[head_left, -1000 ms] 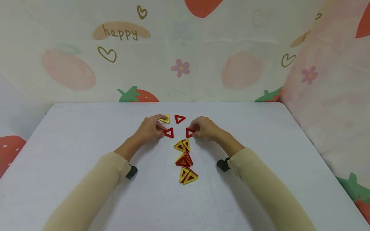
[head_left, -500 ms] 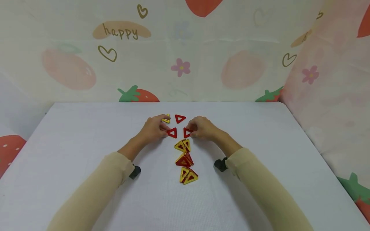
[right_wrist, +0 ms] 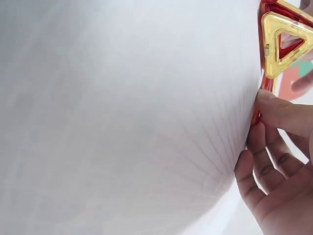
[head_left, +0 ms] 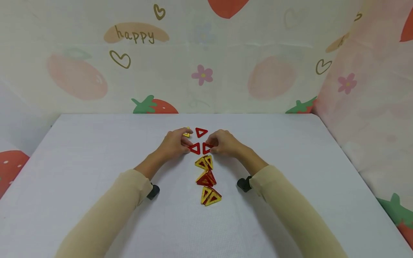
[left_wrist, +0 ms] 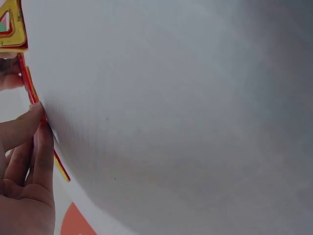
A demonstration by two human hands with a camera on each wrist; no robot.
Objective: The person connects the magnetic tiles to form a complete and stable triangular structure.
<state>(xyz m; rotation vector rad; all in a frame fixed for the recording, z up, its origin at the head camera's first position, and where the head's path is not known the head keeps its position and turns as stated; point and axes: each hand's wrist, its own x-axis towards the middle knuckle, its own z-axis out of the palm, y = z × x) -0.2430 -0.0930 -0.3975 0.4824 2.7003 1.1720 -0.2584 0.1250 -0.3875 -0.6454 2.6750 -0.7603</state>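
In the head view my left hand [head_left: 175,144] pinches a red triangular frame tile [head_left: 195,148] by its left corner, thumb nearer me. My right hand [head_left: 224,143] pinches a second red triangular tile [head_left: 204,148], its fingers covering the right corner. Both tiles lie low over the white table with their straight edges facing each other, a narrow gap between. Just beyond them is another red triangular tile [head_left: 201,132]. A yellow triangular tile [head_left: 186,134] shows partly behind my left fingers. In the right wrist view, my right thumb and fingertips hold a red tile's edge [right_wrist: 256,115].
Nearer me, a column of several triangular tiles forms three small pyramid-like shapes: a yellow one [head_left: 204,162], a red-and-yellow one [head_left: 206,178] and another yellow one [head_left: 210,196]. The farthest stands close to the held tiles. The table's back edge meets a patterned cloth [head_left: 226,82].
Both hands have moved inward with their red tiles, the left one to the right and the right one to the left. The gap between the tiles has narrowed; my left fingers cover more of the yellow tile.
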